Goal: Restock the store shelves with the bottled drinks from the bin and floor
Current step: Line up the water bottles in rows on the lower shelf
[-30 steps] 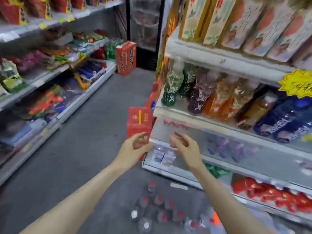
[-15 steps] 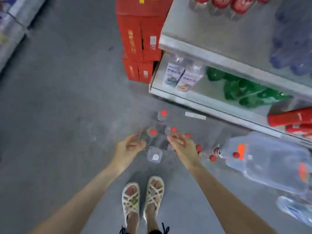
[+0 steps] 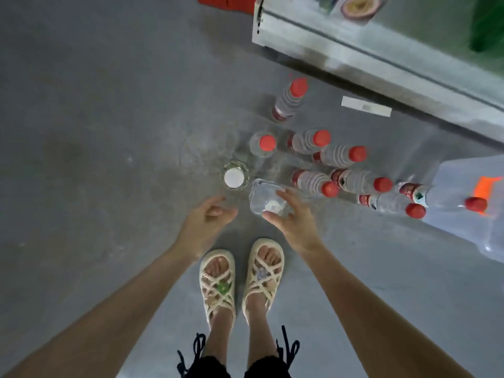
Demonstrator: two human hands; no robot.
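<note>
Right hand (image 3: 293, 222) grips clear bottle (image 3: 259, 192); left hand (image 3: 206, 218) loose, empty; red-capped bottles (image 3: 306, 141) on floor (image 3: 81, 105).

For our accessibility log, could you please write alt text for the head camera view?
Seen from above, a person's right hand grips the top of a clear white-capped bottle standing on a grey shop floor, the left hand open beside it. Red-capped bottles stand just beyond, near a shelf base.
</note>
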